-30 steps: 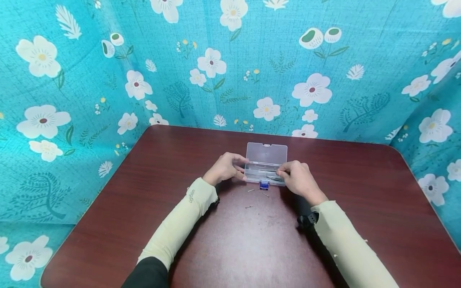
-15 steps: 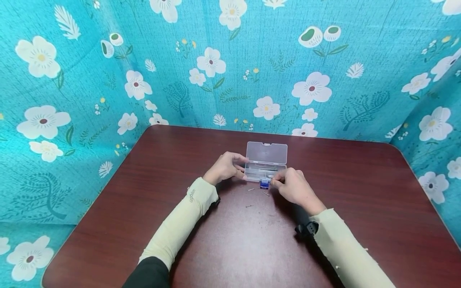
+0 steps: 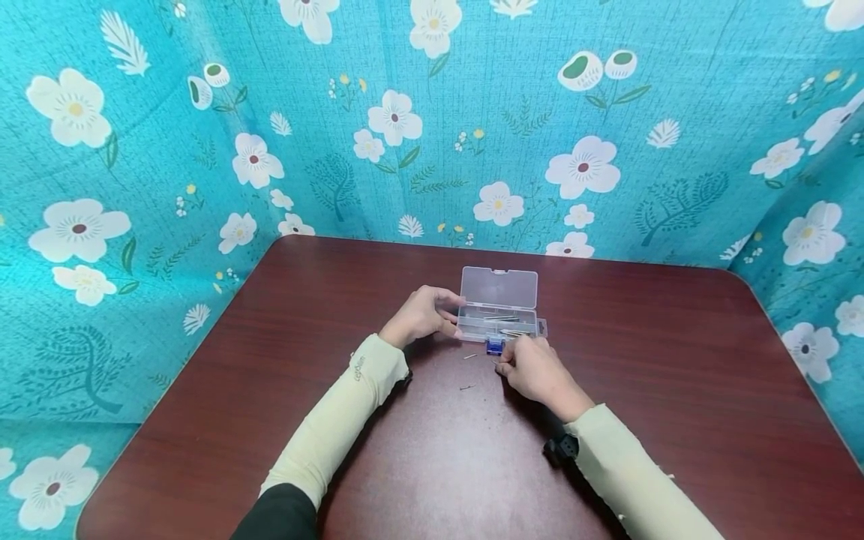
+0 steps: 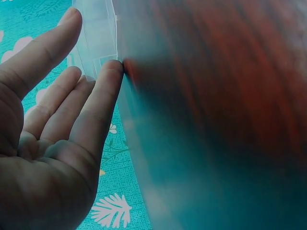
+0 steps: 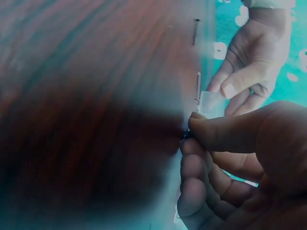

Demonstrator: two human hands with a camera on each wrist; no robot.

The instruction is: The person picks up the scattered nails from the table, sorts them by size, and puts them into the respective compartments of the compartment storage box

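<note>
A clear plastic box (image 3: 475, 324), its lid (image 3: 498, 288) raised, stands on the table with long thin metal pieces (image 3: 502, 318) in its compartments. My left hand (image 3: 421, 313) holds the left end, thumb at the front corner and index finger near the hinge; those fingers reach the box wall (image 4: 103, 36) in the left wrist view. Just in front of the blue latch (image 3: 495, 346), my right hand (image 3: 536, 371) pinches a small nail (image 3: 496, 364) at the tabletop, mostly hidden by the fingertips. Two more small nails lie nearby: a silvery one (image 3: 470, 356) and a darker one (image 3: 466, 388).
The dark red-brown table (image 3: 641, 337) extends around the box. A turquoise floral cloth (image 3: 432, 172) hangs along its back and sides. Close to the box's right end shows a clear hanging tab (image 3: 543, 328).
My right hand has moved from inside the box's right side, forward past the front edge, down to the nail by the latch. My left hand stays on the box.
</note>
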